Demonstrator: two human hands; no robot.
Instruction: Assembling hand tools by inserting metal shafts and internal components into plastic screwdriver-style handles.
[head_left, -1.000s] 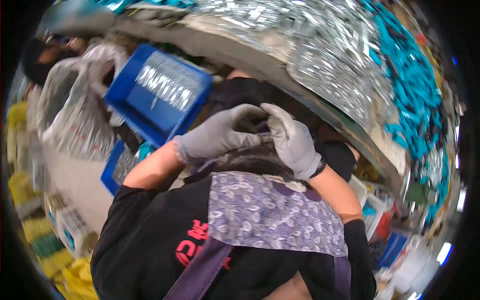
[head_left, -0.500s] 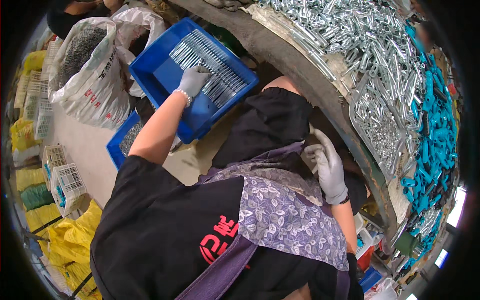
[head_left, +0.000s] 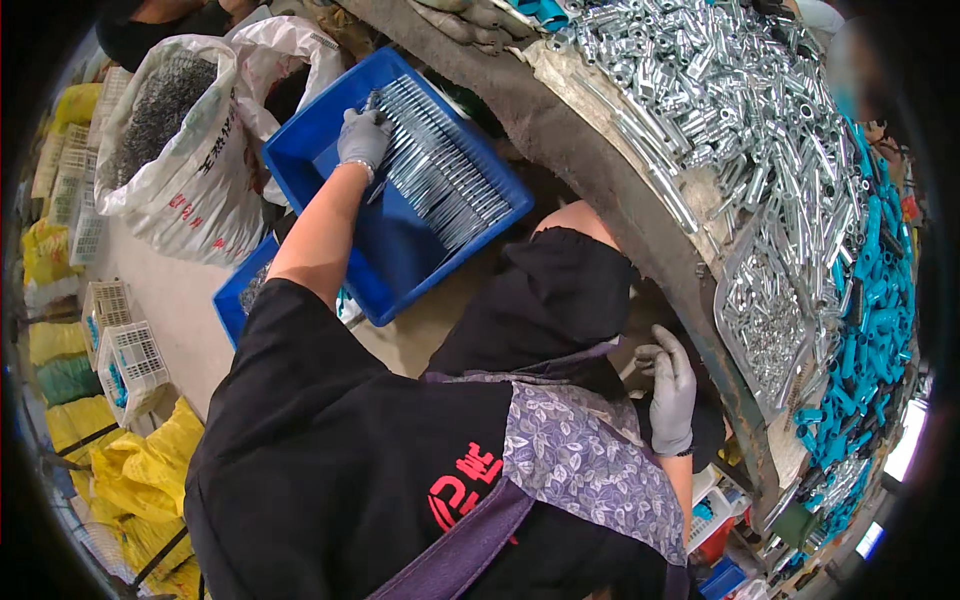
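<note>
My left hand (head_left: 363, 138), in a grey glove, reaches into a blue plastic bin (head_left: 390, 255). Its fingers are curled on the slim silvery metal rods (head_left: 440, 165) at the upper-left end of a tidy row; the fingertips are partly hidden. The rods lie side by side along the bin's far right side. My right hand (head_left: 672, 390), also gloved, is raised beside my lap near the bench edge. Its fingers are loosely bent and apart, with nothing visible in them.
On the right, a bench (head_left: 570, 130) carries heaped silvery metal parts (head_left: 690, 90) and teal parts (head_left: 875, 310). A white sack (head_left: 190, 190) of wiry metal pieces stands left of the bin. A second blue bin (head_left: 228, 308), white crates (head_left: 135, 365) and yellow sacks (head_left: 145, 470) sit farther left.
My left hand has moved up and left from the middle of the rod row to its upper-left end. My right hand has dropped slightly, and its fingers point more upward.
</note>
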